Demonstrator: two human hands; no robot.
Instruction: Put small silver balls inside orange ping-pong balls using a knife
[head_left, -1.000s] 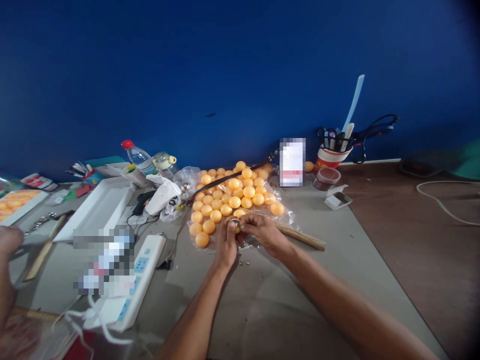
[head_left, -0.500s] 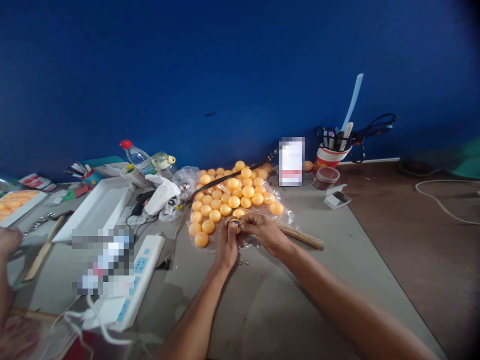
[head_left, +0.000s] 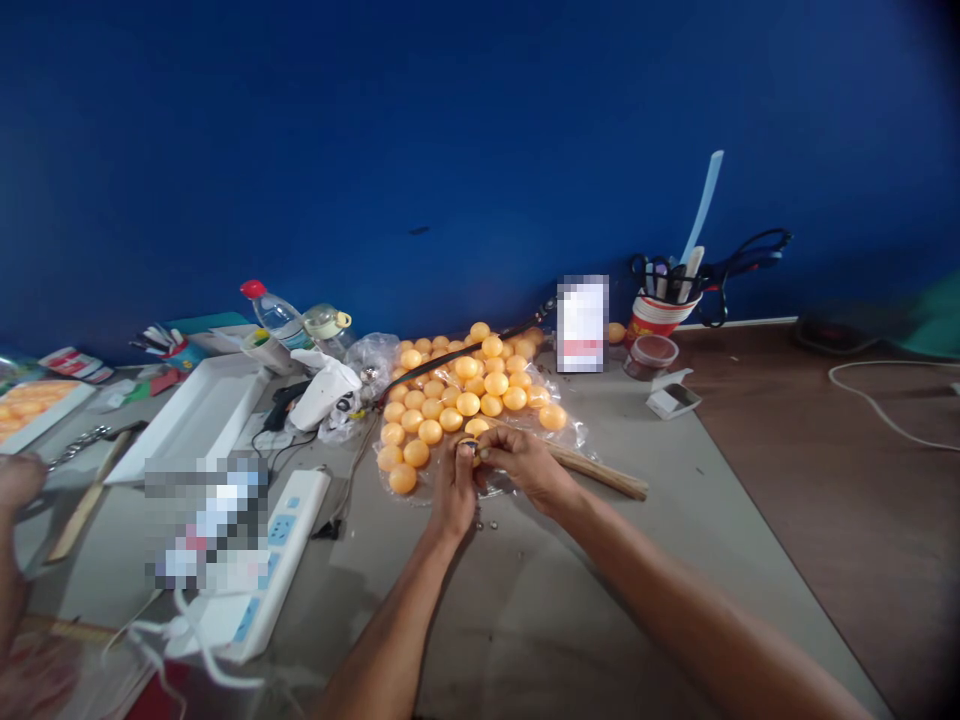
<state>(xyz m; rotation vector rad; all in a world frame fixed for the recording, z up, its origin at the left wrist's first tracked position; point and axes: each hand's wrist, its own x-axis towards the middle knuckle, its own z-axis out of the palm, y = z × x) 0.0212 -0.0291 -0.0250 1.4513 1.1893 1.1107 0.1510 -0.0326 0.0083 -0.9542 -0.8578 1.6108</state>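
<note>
My left hand [head_left: 453, 495] and my right hand [head_left: 529, 467] meet at the near edge of a spread of orange table-tennis balls [head_left: 467, 404]. Between their fingertips is a small orange ball [head_left: 472, 441] with a dark bluish patch, mostly covered by the fingers. Both hands are closed on it, the right in a pinch. The loose balls lie on and under clear plastic film [head_left: 577, 432]. A wooden stick [head_left: 604, 472] runs out from behind my right wrist. Tiny shiny metal bits [head_left: 493, 525] lie on the table just below my hands.
A white power strip [head_left: 289, 540], a white tray [head_left: 191, 415] and a hammer [head_left: 90, 505] are at left, with another person's hand [head_left: 19, 482] at the edge. A red cup of tools [head_left: 660, 315], a tub [head_left: 651, 354] and a small open box [head_left: 673, 398] stand at right.
The hands and the ball between them stay almost in place. My right forearm has shifted very slightly; the rest looks the same.
</note>
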